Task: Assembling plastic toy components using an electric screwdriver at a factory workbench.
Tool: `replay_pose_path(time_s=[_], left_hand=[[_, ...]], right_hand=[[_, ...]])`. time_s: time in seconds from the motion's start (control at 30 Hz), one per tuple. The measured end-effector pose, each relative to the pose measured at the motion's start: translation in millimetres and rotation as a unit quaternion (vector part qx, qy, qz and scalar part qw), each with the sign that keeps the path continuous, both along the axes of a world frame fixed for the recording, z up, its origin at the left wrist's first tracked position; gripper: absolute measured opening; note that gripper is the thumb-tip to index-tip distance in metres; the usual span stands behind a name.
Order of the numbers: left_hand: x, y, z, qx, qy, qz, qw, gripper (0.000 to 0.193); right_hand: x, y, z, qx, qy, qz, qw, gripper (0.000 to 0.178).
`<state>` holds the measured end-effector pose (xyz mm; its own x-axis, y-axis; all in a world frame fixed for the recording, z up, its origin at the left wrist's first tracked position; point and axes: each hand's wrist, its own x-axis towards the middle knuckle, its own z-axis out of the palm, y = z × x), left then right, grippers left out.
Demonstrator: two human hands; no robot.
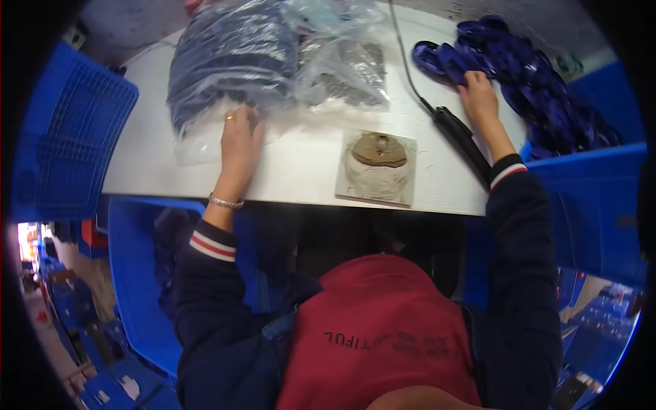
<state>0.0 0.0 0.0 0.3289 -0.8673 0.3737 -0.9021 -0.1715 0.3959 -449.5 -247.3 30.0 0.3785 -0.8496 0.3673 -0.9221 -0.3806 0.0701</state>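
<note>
My left hand (pixel 239 147), with a ring and a bracelet, is at the near mouth of a clear plastic bag (pixel 236 61) of dark blue pieces. Its thumb stands apart from the fingers, and no held thing shows in it. My right hand (pixel 482 102) reaches to the far right, its fingers closed on a glossy dark blue piece (pixel 447 60) at the edge of a heap of similar pieces (pixel 540 89). Between my hands a square pale plate (pixel 376 188) lies on the white table (pixel 307 160), with a worn brown rounded block (pixel 379 150) on it.
A black corded hand tool (pixel 461 140) lies beside my right forearm. Another clear bag with small greyish pieces (pixel 345 72) is at the back. Blue crates stand at left (pixel 75 137) and right (pixel 594 205); a blue bin (pixel 140 273) sits below the table's front edge.
</note>
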Motion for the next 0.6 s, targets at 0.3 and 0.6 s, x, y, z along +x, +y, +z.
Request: replay_pose_path(time_s=[0.3,0.6], left_hand=[[22.0,-3.6,2.5,-0.059,0.037,-0.029,0.997,0.024],[40.6,-16.7,0.2,-0.079,0.098,0.017,0.992,0.027]], right_hand=[[-0.8,-13.6,-3.1,-0.002,0.018,0.012,1.000,0.042],[12.4,-17.5,10.4,-0.111,-0.036,0.044,0.992,0.036]])
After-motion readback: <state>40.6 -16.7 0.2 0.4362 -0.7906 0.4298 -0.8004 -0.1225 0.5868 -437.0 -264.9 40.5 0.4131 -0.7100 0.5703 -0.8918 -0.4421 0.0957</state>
